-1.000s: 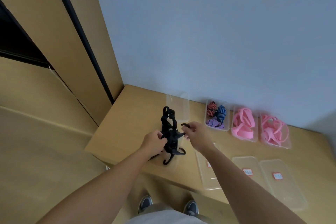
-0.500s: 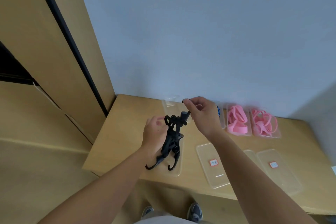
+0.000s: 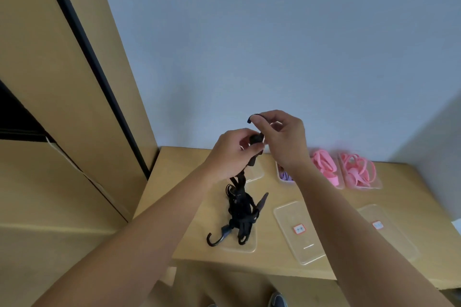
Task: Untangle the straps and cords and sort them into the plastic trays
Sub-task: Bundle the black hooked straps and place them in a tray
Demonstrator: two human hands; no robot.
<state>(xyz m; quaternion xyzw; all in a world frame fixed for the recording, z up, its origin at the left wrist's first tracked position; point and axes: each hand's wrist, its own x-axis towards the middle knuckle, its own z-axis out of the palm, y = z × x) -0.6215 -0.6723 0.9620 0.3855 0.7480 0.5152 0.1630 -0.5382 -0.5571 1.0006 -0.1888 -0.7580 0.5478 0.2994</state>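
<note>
Black cord tangle now higher over counter front edge; my left hand grips top, right hand pinches one end, teasing it free.

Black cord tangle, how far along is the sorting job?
Done: pink straps and pink cords lie in two back trays, purple pieces in a third. In hand: left hand and right hand grip the black hooked tangle at its top, lifted. Left: it is knotted; the labelled front tray shows nothing inside.
</note>
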